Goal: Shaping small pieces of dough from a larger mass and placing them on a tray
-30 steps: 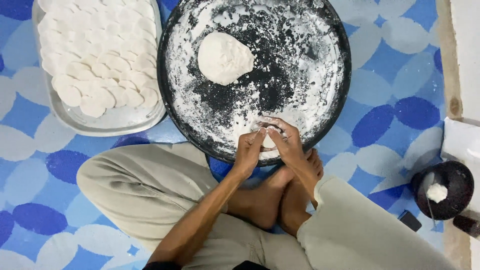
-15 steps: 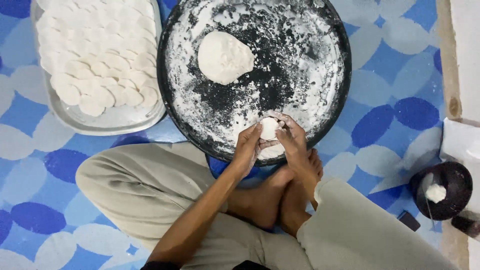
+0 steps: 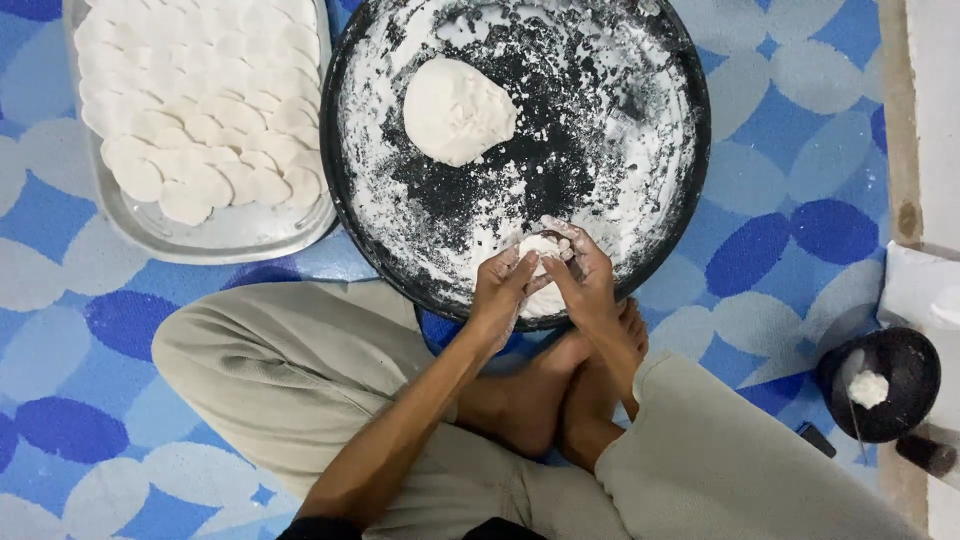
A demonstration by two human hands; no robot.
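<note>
A small piece of dough (image 3: 543, 248) sits between both hands at the near edge of the round black pan (image 3: 690, 190), just above a patch of flour. The left hand (image 3: 505, 290) curls around its left side and the right hand (image 3: 585, 275) closes on it from the right, floury fingers (image 3: 562, 232) pinching the piece from above. A large dough ball (image 3: 457, 110) lies on the far half of the floured pan, well apart from the hands. Beside the pan's left edge, a metal tray (image 3: 230, 232) holds overlapping flat dough discs (image 3: 200, 90). A small dark bowl (image 3: 885, 385) stands near the floor's right edge.
</note>
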